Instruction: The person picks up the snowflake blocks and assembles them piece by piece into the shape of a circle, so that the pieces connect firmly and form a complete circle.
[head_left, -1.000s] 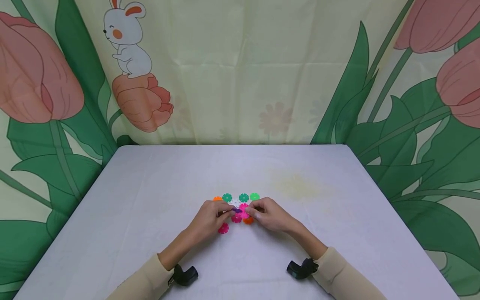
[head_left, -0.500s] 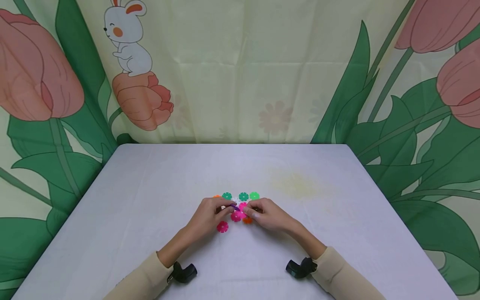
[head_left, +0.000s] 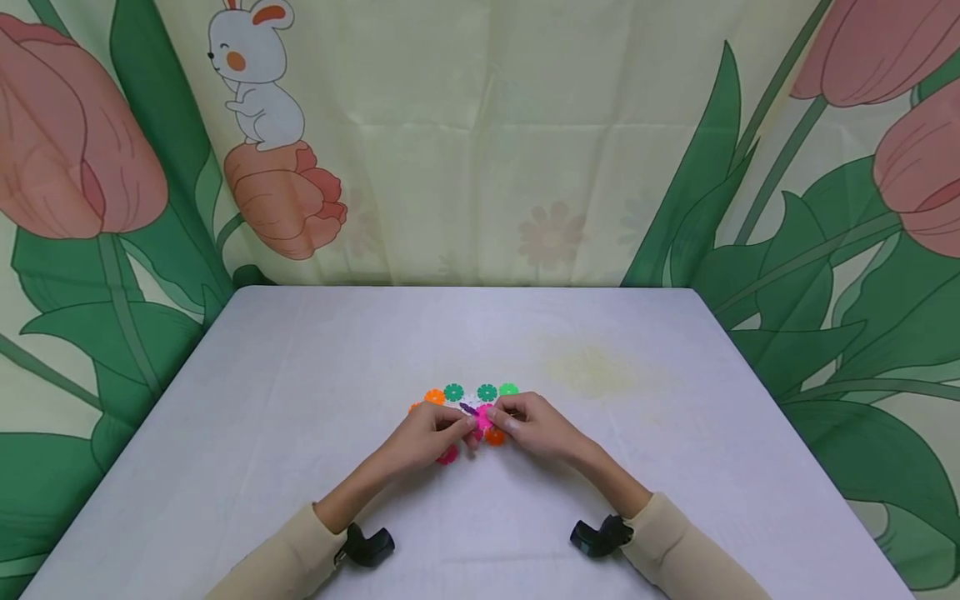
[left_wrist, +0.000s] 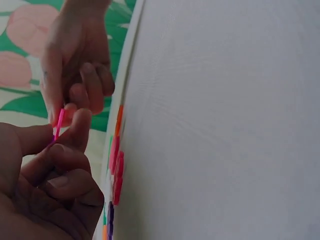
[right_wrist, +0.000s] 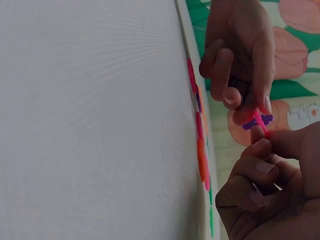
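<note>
Over the middle of the table both hands meet at a bright pink slotted plastic disc [head_left: 483, 416]. My right hand [head_left: 542, 427] pinches its right edge between thumb and forefinger. My left hand [head_left: 423, 436] pinches its opposite edge with the fingertips. A purple slotted disc [right_wrist: 265, 121] stands crosswise against the pink one, seen edge-on from above in the head view. The left wrist view shows the pink disc [left_wrist: 59, 121] as a thin strip between the two hands' fingertips, with the purple one mostly hidden. The other fingers of both hands are loosely curled.
Several loose discs lie flat around the hands: green [head_left: 453, 392], light green [head_left: 508, 389], orange [head_left: 433, 397] and dark pink [head_left: 447, 455]. Another orange disc [head_left: 494, 437] lies just below the pink one. A white cloth covers the table [head_left: 337, 350]; a printed curtain [head_left: 450, 167] hangs behind.
My left fingertips have shifted from the purple disc down and right to the pink disc's edge. The purple disc now shows above them. My right hand has stayed nearly still.
</note>
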